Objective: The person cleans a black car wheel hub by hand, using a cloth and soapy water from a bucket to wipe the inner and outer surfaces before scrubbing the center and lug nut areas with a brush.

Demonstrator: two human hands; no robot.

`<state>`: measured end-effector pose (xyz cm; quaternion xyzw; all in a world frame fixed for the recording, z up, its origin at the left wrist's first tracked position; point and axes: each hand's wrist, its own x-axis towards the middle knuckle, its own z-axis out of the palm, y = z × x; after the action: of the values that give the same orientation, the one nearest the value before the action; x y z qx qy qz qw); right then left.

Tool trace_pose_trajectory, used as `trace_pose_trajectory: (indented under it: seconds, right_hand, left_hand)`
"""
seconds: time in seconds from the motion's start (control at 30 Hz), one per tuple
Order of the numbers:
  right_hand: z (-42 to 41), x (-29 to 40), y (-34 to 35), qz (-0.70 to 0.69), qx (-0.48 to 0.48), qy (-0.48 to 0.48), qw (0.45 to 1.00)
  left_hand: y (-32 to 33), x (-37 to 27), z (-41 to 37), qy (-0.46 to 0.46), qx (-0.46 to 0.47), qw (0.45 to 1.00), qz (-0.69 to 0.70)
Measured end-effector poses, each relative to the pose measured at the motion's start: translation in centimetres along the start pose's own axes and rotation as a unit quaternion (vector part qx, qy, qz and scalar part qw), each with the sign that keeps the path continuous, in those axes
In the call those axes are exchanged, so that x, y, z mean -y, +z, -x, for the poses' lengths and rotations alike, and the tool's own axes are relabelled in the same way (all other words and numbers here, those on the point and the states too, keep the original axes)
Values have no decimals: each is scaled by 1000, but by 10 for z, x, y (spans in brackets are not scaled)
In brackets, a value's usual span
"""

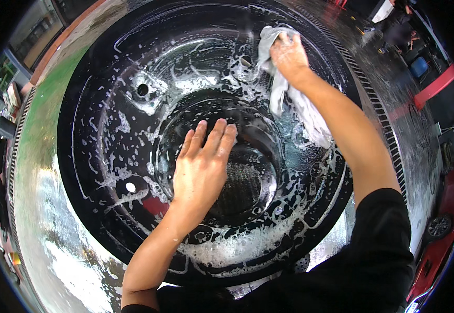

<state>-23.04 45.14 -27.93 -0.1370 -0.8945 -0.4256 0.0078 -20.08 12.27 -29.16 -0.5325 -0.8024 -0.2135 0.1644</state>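
Note:
A large glossy black wheel-like disc (90,129) fills the middle of the view, wet and streaked with soap suds. It has a round central opening (242,187) and several smaller holes around it. My left hand (203,164) lies palm down over the near-left part of the raised centre ring, holding nothing, with its fingers stretched out. At the far right of the disc, my right hand (289,54) grips a wet grey-white cloth (277,92). The cloth trails down over the disc's right side. Thick foam (234,248) gathers along the near side.
Wet, partly green floor (43,113) surrounds the disc. Drain grates (371,94) run along both sides. At the upper right is another person (399,31), partly visible, near a blue container (418,67) and a red post (434,88). A red car (434,254) stands at the lower right.

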Motion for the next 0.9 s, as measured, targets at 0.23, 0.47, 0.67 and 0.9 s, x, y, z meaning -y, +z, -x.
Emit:
trace_pose_trajectory:
  seconds: [0.23, 0.47, 0.67, 0.9]
  right_hand:
    - [12, 38, 22, -282, -98, 139, 944]
    - [76, 88, 48, -450, -193, -4, 872]
    - [-4, 85, -17, -379, -66, 62, 921]
    - [11, 96, -11, -370, -121, 83, 918]
  left_hand:
    - [1, -6, -3, -7, -8, 1000, 17]
    - [0, -8, -1, -11, -12, 1000, 9]
    - [-2, 0, 6, -15, -3, 1000, 9]
    - [0, -2, -3, -4, -10, 1000, 27]
